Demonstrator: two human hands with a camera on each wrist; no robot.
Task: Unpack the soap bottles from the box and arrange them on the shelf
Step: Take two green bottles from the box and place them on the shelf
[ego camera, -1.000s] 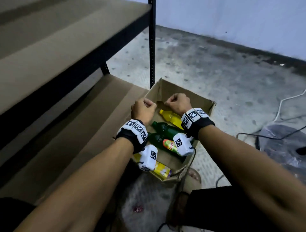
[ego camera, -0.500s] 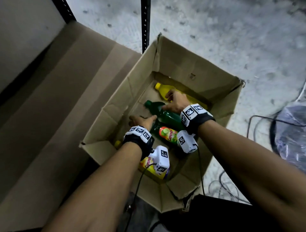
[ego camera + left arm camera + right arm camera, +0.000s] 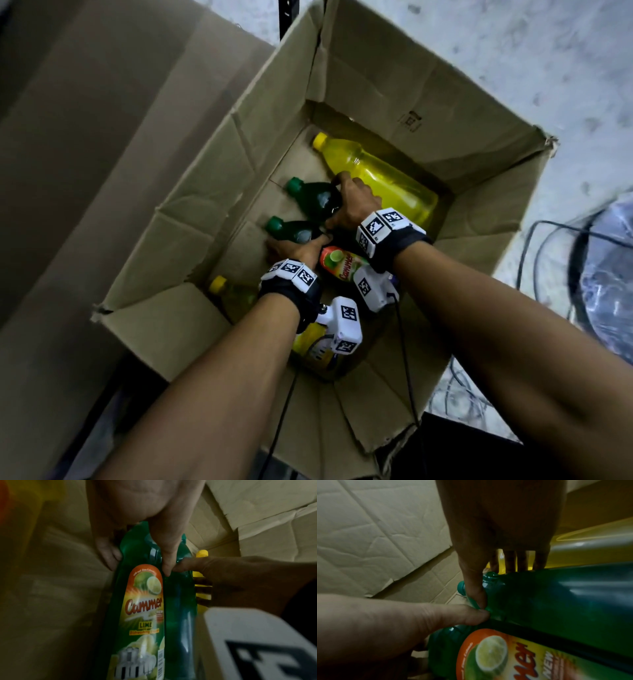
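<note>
Two hands [image 3: 294, 245] around green bottles [image 3: 317, 200]

Dim, noisy wrist views with soft blur; the head view is brighter, its edges bent and smeared.

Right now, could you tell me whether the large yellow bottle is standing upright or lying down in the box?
Lying down: the large yellow bottle rests on its side on the box floor, cap toward the far-left corner.

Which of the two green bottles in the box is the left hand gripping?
The left hand grips the nearer green bottle, whose lime label faces up; the right hand takes the farther green bottle.
</note>
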